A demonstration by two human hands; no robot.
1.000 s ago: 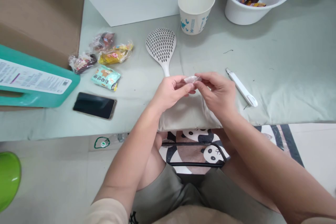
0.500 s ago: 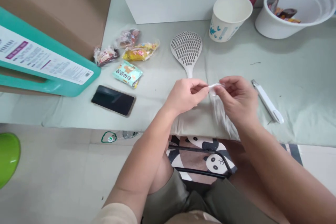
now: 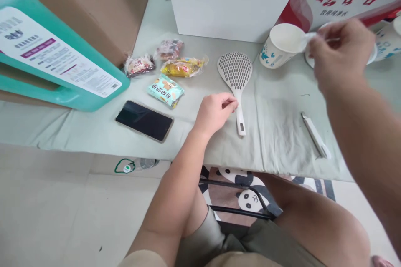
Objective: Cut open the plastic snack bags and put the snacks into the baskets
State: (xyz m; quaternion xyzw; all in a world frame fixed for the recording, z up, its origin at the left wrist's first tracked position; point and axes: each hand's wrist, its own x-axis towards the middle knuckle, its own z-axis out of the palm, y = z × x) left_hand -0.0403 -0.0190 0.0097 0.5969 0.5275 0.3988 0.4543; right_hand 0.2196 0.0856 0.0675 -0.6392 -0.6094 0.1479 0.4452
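Observation:
My right hand is raised at the upper right, its fingers pinched on a thin, clear plastic piece blurred by motion. The plastic hangs by the rim of a paper cup with blue leaf prints. Beside the handle of a grey slotted skimmer, my left hand has its thumb and fingertips pressed together. Whether anything small is between them, I cannot make out. A white cutter lies on the cloth below my right hand.
Wrapped snacks and a phone lie at the left. Behind them stand a teal jug and a cardboard box. A white box is at the back. My right hand partly hides a white bowl; another printed cup is beyond.
My hands have parted. The right one has moved up and right with the plastic, over to the cup and bowl; the left stays near the skimmer handle. The view has shifted.

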